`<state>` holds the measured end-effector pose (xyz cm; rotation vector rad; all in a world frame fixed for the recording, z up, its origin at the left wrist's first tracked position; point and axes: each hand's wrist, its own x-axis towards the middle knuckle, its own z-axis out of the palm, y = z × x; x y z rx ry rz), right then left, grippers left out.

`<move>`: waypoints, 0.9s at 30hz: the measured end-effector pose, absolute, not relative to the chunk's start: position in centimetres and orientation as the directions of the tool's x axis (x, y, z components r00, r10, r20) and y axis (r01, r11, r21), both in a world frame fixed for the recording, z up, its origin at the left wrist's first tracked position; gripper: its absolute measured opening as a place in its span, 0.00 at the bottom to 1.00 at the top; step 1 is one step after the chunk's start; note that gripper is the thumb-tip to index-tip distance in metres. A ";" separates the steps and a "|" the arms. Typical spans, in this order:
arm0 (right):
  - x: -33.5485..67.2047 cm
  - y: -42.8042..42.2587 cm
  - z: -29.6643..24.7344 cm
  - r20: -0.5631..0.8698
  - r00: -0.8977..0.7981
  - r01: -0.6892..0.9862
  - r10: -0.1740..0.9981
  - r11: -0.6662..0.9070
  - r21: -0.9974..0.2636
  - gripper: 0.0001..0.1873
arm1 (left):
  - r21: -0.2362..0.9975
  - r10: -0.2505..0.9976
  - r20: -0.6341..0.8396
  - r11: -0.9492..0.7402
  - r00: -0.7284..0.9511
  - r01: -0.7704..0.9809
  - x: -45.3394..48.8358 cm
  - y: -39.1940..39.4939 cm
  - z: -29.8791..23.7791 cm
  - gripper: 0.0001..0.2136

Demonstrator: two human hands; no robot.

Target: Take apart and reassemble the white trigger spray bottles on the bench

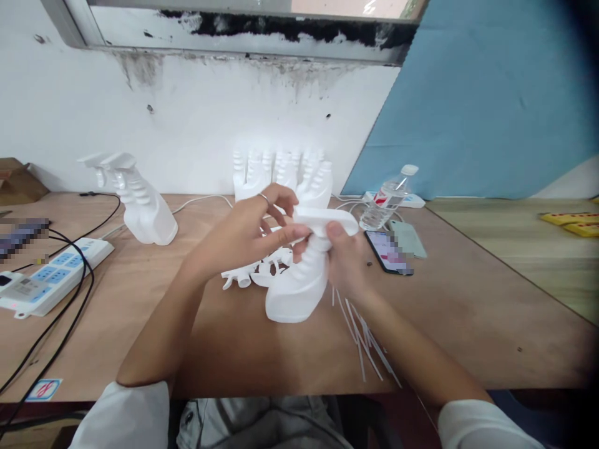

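Note:
A white spray bottle (297, 296) with a ribbed neck and a white trigger head (322, 219) is held tilted above the table. My right hand (349, 259) is wrapped round the neck just under the head, thumb against its side. At the nozzle end, my left hand (255, 227) has its thumb and fingers closed on the front of the head; its fingertips are partly hidden. Below the left hand lie loose white trigger parts (241, 276). Thin white tubes (360, 340) are scattered beside my right forearm.
White bottles (253, 174) stand against the wall. Spray bottles with heads (147, 209) stand at left, near a power strip (60, 271) and black cables (75, 315). A water bottle (384, 202) and a phone (388, 252) are at right on the brown table (449, 324).

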<state>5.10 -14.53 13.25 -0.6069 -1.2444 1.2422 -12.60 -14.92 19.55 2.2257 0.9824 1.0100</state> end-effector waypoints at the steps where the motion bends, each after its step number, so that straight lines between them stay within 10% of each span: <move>1: 4.7 -14.4 13.2 0.349 -0.183 -0.351 0.919 0.270 -0.897 0.21 | 0.688 0.776 0.465 -0.620 0.427 0.377 -12.7 -15.1 19.8 0.16; 13: 3.8 -14.0 11.3 0.372 -0.611 -0.489 0.698 0.037 -0.872 0.21 | 0.670 0.796 0.522 -0.604 0.306 0.431 -14.2 -14.8 20.1 0.10; 27: 3.7 -13.4 10.4 0.413 -0.579 -0.508 0.703 0.085 -0.857 0.17 | 0.697 0.809 0.449 -0.583 0.379 0.418 -13.9 -14.5 19.9 0.11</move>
